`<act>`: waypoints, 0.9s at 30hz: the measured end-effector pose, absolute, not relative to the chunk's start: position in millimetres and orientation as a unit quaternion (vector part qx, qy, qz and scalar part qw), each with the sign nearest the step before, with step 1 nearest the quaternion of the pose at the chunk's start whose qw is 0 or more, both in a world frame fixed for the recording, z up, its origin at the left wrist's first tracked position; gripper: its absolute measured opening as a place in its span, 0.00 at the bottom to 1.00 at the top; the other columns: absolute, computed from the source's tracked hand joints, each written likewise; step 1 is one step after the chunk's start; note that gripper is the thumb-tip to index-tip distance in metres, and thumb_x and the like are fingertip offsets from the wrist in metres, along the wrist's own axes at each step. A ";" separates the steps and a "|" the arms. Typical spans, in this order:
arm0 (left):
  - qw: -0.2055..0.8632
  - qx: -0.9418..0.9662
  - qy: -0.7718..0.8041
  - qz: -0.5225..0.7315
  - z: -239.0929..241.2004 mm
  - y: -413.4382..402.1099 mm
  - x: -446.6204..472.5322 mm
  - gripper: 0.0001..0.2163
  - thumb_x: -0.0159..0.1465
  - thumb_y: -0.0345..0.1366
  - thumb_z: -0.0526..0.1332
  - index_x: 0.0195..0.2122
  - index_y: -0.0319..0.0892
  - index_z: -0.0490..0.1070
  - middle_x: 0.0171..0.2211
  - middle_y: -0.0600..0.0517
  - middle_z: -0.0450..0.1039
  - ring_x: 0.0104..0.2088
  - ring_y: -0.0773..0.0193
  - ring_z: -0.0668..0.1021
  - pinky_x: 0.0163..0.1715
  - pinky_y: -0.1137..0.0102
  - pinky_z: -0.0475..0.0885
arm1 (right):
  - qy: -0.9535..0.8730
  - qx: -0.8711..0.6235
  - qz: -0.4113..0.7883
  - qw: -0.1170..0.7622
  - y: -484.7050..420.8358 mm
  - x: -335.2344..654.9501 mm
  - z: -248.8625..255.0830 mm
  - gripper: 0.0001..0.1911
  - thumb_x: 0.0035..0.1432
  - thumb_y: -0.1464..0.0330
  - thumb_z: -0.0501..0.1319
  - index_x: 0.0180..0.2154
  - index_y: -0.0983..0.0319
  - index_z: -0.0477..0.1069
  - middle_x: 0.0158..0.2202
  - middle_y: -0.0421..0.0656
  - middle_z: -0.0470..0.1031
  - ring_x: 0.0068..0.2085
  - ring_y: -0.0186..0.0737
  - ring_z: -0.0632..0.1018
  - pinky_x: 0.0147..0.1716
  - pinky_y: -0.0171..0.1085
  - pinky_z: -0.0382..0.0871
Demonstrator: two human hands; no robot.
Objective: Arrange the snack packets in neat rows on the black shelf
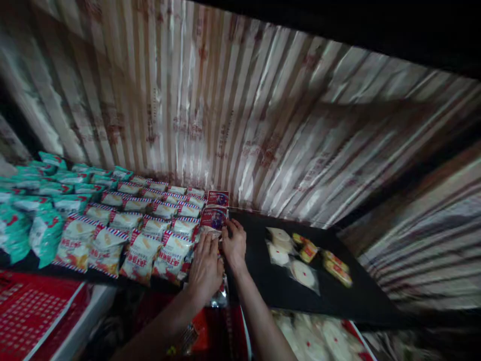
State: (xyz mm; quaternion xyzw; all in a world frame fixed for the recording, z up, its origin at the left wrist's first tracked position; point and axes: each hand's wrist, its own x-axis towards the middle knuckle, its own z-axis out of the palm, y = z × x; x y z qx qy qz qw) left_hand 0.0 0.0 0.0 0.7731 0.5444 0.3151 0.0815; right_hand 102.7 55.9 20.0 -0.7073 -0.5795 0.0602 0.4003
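Observation:
My left hand (205, 265) lies flat, fingers stretched out, on a clear-wrapped packet (219, 296) at the front edge of a black shelf (338, 296). My right hand (233, 243) sits just to its right, fingers curled onto the near end of a dark red packet (213, 218). A second dark red packet (218, 198) lies behind it against the wall. Rows of white and red snack bags (143, 235) fill the shelf directly left of both hands.
Teal bags (33, 210) are piled at the far left. Several clear-wrapped round cakes (289, 255) and small yellow-red packets (330, 265) lie on the right of the shelf. A red basket (33, 311) sits below left. More wrapped cakes (323, 341) show below right. Striped plastic sheeting (240, 115) backs the shelf.

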 end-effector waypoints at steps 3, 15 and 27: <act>0.081 0.764 0.546 0.334 -3.3 1.0 2.0 0.23 0.59 0.29 0.50 0.57 0.32 0.59 0.59 0.38 0.58 0.62 0.49 0.56 0.57 0.52 0.59 | -0.586 -0.694 0.066 0.413 61.7 106.2 19.4 0.21 0.57 0.64 0.50 0.46 0.67 0.73 0.50 0.53 0.70 0.53 0.48 0.68 0.54 0.44 0.58; 0.115 0.760 0.540 0.341 -3.6 11.2 -2.7 0.20 0.58 0.28 0.52 0.53 0.32 0.64 0.58 0.37 0.60 0.60 0.48 0.59 0.57 0.51 0.60 | -0.586 -0.678 0.148 0.419 81.7 103.4 21.3 0.20 0.56 0.63 0.51 0.46 0.64 0.72 0.47 0.48 0.74 0.50 0.42 0.72 0.52 0.41 0.62; 0.094 0.755 0.504 0.409 2.5 3.6 -5.0 0.18 0.58 0.25 0.51 0.50 0.32 0.66 0.58 0.36 0.59 0.61 0.49 0.59 0.56 0.51 0.61 | -0.512 -0.644 0.183 0.538 55.0 113.0 12.1 0.23 0.56 0.60 0.52 0.48 0.65 0.69 0.52 0.51 0.70 0.52 0.44 0.69 0.54 0.44 0.59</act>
